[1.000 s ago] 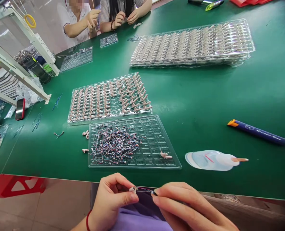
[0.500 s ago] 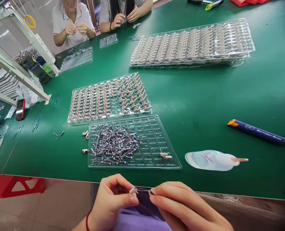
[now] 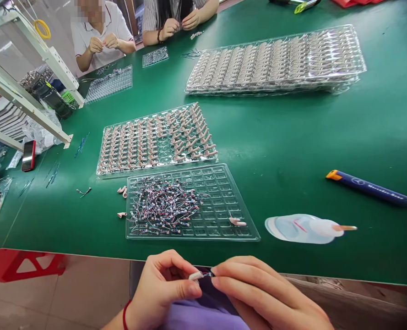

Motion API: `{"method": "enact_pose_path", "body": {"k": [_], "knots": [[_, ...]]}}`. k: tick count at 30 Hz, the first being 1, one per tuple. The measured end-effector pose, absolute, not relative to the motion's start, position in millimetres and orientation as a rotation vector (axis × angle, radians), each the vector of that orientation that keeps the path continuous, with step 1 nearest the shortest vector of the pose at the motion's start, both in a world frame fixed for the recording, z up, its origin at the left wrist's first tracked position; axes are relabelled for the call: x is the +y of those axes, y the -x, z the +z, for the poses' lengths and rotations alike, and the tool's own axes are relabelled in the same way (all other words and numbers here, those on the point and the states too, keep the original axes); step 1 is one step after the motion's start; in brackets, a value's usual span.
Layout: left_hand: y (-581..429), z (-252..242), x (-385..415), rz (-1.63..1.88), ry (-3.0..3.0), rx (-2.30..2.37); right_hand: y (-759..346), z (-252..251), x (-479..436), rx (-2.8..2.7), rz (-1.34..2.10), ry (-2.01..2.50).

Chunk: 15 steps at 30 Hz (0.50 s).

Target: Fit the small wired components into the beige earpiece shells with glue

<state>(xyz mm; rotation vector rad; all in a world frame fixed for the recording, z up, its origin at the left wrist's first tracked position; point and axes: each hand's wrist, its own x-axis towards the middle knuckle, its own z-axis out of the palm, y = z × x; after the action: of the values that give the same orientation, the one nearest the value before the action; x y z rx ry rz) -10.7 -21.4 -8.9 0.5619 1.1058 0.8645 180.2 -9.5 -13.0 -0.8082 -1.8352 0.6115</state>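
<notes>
Pale earpiece-like shell (image 3: pixel 195 276) sits at six o'clock, pinched between the thumb and forefinger of my left hand (image 3: pixel 169 284). Toward five o'clock, my right hand (image 3: pixel 261 284) is nearly closed, its fingertips gripping the dark end (image 3: pixel 212 272) of thin wires (image 3: pixel 206 274) that run to the shell. I judge it best to brace the shell and guide the wires gently, unkinked. My fingers hide most of the dark end; the shell's opening is too small to make out, and my right wrist is cut off.

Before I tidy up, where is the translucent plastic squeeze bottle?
In the head view, the bottle lies right of centre near the front edge of the green table, right of the clear plastic tray of wired parts.
</notes>
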Motion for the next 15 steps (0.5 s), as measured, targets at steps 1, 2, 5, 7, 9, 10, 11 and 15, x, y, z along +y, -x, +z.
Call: {"method": "enact_pose_path", "body": {"k": [1,2,5,7,9,10,11,15], "knots": [[10.8,-8.7,-21.3,0.848,-0.564,1.102,-179.1,-13.8,-8.8,-1.829,0.619,0.801],[11.1,-8.6,-21.1,0.834,-0.563,1.1,-178.1,-14.8,-8.3,-1.82,0.63,0.799],[11.3,-8.1,-20.1,0.798,-0.56,1.109,-176.9,-17.1,-7.6,-1.79,0.68,0.802],[11.0,-6.7,-19.2,0.78,-0.571,1.131,-178.2,-17.4,-7.2,-1.792,0.722,0.82],[10.6,-4.9,-18.6,0.757,-0.581,1.151,-180.6,-16.6,-6.3,-1.816,0.748,0.847],[10.4,-4.2,-18.5,0.744,-0.58,1.157,-181.9,-16.0,-5.6,-1.832,0.748,0.858],[10.3,-3.8,-18.5,0.728,-0.578,1.159,-183.0,-15.4,-4.9,-1.848,0.743,0.863],[10.4,-6.0,-19.6,0.704,-0.572,1.159,-185.7,-15.2,-3.2,-1.901,0.713,0.839]]}}
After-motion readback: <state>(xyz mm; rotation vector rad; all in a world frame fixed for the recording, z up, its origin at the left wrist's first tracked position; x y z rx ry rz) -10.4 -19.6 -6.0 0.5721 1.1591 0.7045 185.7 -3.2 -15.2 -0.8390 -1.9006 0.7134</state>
